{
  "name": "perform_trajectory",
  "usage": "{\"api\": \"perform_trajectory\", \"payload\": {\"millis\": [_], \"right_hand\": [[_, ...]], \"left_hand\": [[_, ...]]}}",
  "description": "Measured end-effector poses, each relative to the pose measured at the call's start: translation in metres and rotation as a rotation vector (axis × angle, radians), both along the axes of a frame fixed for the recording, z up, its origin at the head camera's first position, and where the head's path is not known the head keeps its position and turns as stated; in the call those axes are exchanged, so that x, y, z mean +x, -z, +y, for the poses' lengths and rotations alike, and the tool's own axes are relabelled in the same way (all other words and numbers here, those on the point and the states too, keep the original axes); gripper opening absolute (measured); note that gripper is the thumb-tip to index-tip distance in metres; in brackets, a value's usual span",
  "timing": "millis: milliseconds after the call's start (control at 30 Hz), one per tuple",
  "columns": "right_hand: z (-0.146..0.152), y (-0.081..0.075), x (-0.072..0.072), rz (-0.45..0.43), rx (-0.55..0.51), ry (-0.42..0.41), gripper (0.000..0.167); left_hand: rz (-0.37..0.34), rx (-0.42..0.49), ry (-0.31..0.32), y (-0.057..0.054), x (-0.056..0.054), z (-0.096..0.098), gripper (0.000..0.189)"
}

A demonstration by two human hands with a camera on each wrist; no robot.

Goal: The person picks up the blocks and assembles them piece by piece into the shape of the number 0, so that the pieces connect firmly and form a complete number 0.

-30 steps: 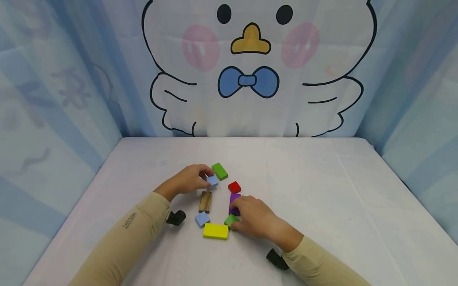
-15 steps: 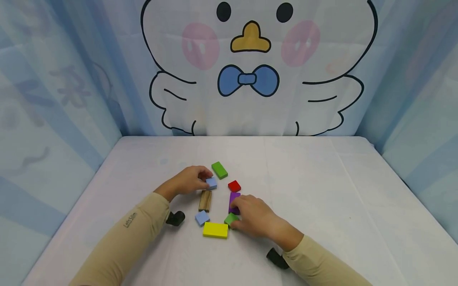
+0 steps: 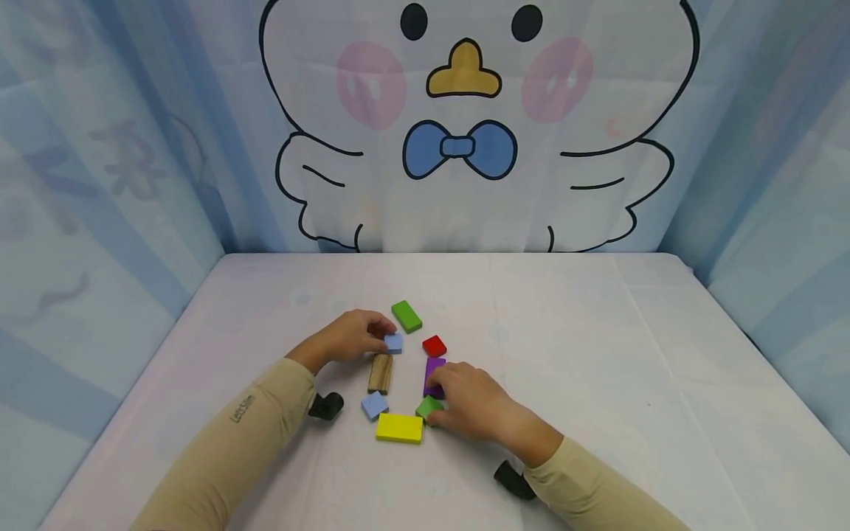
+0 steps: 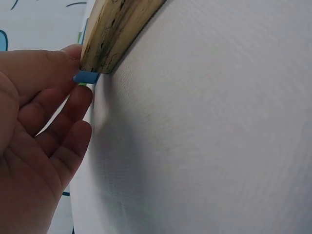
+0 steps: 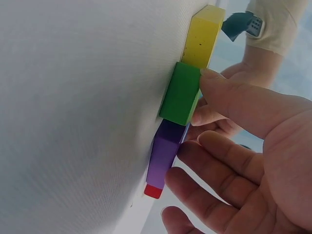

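Note:
In the head view, my left hand [image 3: 352,335] pinches a light blue block [image 3: 394,344] at the far end of a wooden block [image 3: 381,373]. In the left wrist view, the wooden block [image 4: 114,36] partly hides that blue block [image 4: 87,77]. My right hand [image 3: 474,402] rests its thumb on a small green block [image 3: 429,407] and its fingertips on a purple block [image 3: 434,376]. The right wrist view shows the green block [image 5: 180,92] touching the purple block [image 5: 165,153], with the fingers of this hand [image 5: 234,161] loosely bent.
A yellow block [image 3: 399,428] lies nearest the person, beside a second light blue block [image 3: 375,405]. Past the purple block is a red block [image 3: 434,346], and a longer green block [image 3: 406,316] lies farthest away. All sit on a white-covered table [image 3: 598,354] before a printed curtain [image 3: 465,214].
The left hand has drawn the light blue block slightly toward the wooden block and turned it straighter. My right hand keeps its place on the green and purple blocks.

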State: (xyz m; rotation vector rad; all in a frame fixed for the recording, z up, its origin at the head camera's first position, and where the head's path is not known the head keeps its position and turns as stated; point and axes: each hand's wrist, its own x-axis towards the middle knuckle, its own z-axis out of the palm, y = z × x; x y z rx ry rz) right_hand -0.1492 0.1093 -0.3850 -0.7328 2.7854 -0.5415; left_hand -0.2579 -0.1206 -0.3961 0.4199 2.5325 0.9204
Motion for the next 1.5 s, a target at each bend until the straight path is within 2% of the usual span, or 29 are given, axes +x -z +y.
{"api": "perform_trajectory", "payload": {"millis": [467, 667, 867, 1133, 1367, 1500], "right_hand": [[0.0, -0.001, 0.002, 0.006, -0.011, -0.01, 0.04], [0.001, 0.0, 0.002, 0.011, -0.01, -0.014, 0.039], [0.001, 0.0, 0.001, 0.016, -0.004, -0.013, 0.04], [0.001, -0.001, 0.002, 0.019, -0.014, -0.024, 0.039], [0.001, -0.001, 0.002, 0.02, -0.017, -0.023, 0.039], [0.001, -0.001, 0.002, 0.015, -0.012, -0.02, 0.04]], "left_hand": [[0.006, 0.017, 0.023, 0.002, 0.002, -0.001, 0.036], [0.019, 0.031, -0.04, 0.003, 0.001, 0.004, 0.037], [0.051, 0.004, -0.106, 0.005, -0.001, 0.012, 0.037], [0.084, -0.025, -0.097, 0.009, -0.002, 0.017, 0.034], [0.083, -0.023, -0.092, 0.008, -0.001, 0.019, 0.029], [0.077, -0.013, -0.11, 0.009, -0.001, 0.018, 0.033]]}}
